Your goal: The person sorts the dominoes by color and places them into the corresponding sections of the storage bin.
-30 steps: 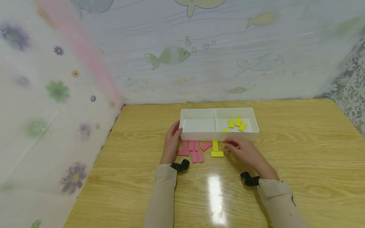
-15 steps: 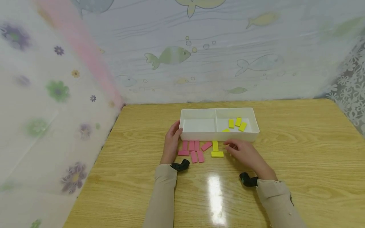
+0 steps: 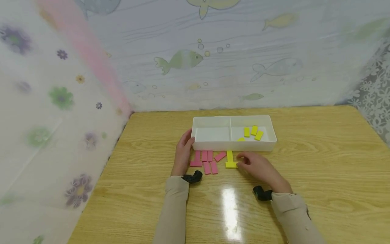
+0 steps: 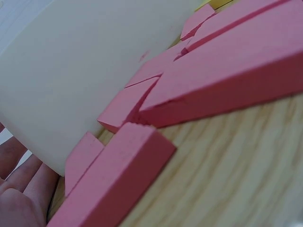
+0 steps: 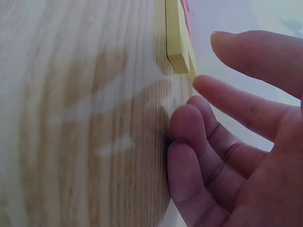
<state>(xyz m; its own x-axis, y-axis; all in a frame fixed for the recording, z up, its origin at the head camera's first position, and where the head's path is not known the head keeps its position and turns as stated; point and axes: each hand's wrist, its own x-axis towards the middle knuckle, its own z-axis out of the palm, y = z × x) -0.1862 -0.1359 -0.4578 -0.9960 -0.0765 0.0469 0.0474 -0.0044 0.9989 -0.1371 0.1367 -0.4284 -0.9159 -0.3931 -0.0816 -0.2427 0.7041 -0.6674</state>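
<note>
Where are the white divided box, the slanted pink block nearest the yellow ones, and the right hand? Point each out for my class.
White divided box (image 3: 233, 146): head view, on its front wall.
Slanted pink block (image 3: 220, 156): head view, middle of its top face.
Right hand (image 3: 259, 166): head view, back of the hand.

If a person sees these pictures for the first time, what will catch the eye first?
Probably the white box on the table, with yellow blocks in its right compartment and the left hand holding its left end. Next, perhaps, the pink blocks just in front of it, with two more yellow ones beside them and the right hand close by. Fish pictures on the wall behind stand out.
</note>
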